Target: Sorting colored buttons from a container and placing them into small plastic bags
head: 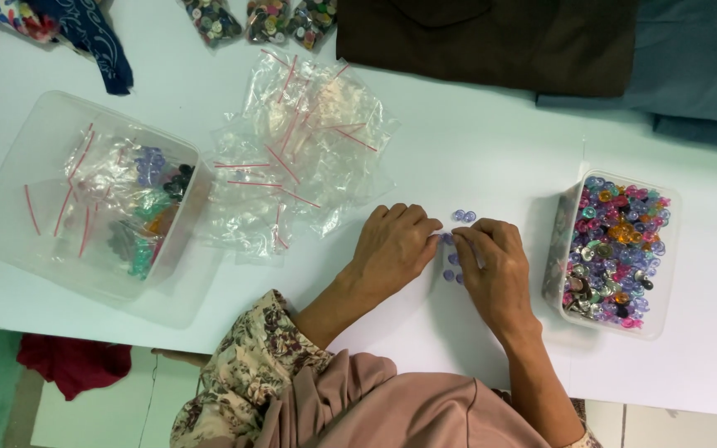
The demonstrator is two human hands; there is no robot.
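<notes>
My left hand [393,246] and my right hand [495,267] rest on the white table [475,141], fingertips meeting around a small clear bag that is barely visible between them. Several pale purple beads [463,216] lie on the table just beyond and under my fingers. A clear tub of mixed coloured beads [616,249] stands right of my right hand. A heap of empty clear zip bags with red strips [292,149] lies left of my left hand.
At the left stands a clear tub [10,216] holding bags with sorted beads. Bags of buttons [267,18] lie at the far edge, next to brown cloth [491,37] and blue-grey cloth [690,66]. The table's near edge runs below my arms.
</notes>
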